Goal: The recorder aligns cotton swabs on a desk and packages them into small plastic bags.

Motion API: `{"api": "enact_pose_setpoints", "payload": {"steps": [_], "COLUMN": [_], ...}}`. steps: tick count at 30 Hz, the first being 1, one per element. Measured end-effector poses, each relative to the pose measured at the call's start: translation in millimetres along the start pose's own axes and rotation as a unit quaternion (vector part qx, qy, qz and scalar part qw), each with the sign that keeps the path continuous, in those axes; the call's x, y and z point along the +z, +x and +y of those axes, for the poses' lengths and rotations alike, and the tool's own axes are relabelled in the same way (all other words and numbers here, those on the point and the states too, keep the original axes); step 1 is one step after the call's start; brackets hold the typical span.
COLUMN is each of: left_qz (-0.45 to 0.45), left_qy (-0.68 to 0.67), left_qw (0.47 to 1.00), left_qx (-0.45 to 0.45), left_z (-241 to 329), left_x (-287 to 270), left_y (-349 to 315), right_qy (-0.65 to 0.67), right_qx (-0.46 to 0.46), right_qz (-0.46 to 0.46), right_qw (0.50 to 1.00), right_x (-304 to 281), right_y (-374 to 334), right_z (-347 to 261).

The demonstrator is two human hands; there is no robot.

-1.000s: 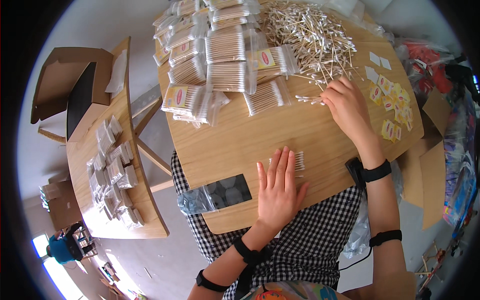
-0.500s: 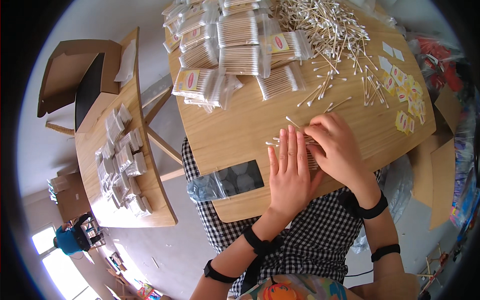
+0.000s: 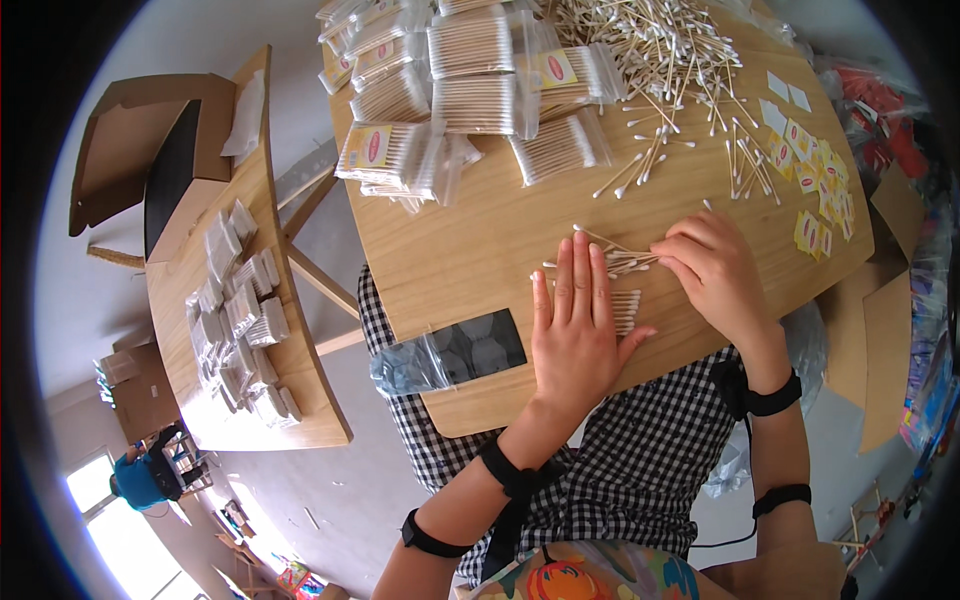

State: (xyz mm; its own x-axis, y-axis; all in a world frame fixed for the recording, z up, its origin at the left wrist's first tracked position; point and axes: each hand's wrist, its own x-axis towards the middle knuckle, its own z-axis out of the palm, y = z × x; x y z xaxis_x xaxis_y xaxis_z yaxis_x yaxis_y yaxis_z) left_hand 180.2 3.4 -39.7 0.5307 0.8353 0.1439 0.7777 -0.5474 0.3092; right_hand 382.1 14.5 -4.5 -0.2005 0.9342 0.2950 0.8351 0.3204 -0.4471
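Note:
My left hand (image 3: 580,330) lies flat, fingers spread, on a small row of wooden cotton swabs (image 3: 627,305) near the front of the wooden table (image 3: 470,240). Just to its right, my right hand (image 3: 712,272) has its fingers curled on a few more cotton swabs (image 3: 620,262), touching them against that row. A big loose heap of swabs (image 3: 655,45) spreads over the far side. Clear bags packed with swabs (image 3: 470,70) are piled at the far left.
A flat clear bag with dark pads (image 3: 450,355) lies at the table's front left edge. Yellow and white sticker labels (image 3: 815,185) are scattered at the right. A second wooden table (image 3: 200,400) at the left carries several small packets and a cardboard box (image 3: 140,160).
My right hand reached to the far swab heap, then came back with swabs to the row by my left hand. My left hand stayed pressed flat on the row.

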Motion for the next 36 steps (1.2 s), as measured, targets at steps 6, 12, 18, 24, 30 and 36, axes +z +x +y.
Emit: {"api": "enact_pose_setpoints", "payload": {"steps": [6,12,18,24,30,36], "left_qz": [-0.005,-0.006,-0.006,0.018,-0.025,-0.002], "left_qy": [-0.011,-0.024,-0.034,-0.069,-0.018,0.06], "left_qw": [1.0,1.0,0.999,0.997,1.0,0.998], "left_qx": [0.001,0.0,0.001,-0.004,0.008,0.019], "left_z": [1,0,2,-2,1,-8], "left_x": [0,1,-1,-3,-3,-1], "left_y": [-1,-3,-2,-9,-6,34], "right_qy": [-0.056,-0.049,0.033,0.102,0.154,0.167], "right_qx": [0.08,0.064,-0.018,0.13,0.218,0.249], "right_qz": [0.046,0.046,0.027,0.054,0.083,0.126], "right_qw": [0.994,0.996,0.999,0.985,0.96,0.946], "right_x": [-15,0,27,15,12,14], "right_y": [-10,15,29,-2,-29,-38], "right_z": [27,12,-27,-33,-36,-38]}}
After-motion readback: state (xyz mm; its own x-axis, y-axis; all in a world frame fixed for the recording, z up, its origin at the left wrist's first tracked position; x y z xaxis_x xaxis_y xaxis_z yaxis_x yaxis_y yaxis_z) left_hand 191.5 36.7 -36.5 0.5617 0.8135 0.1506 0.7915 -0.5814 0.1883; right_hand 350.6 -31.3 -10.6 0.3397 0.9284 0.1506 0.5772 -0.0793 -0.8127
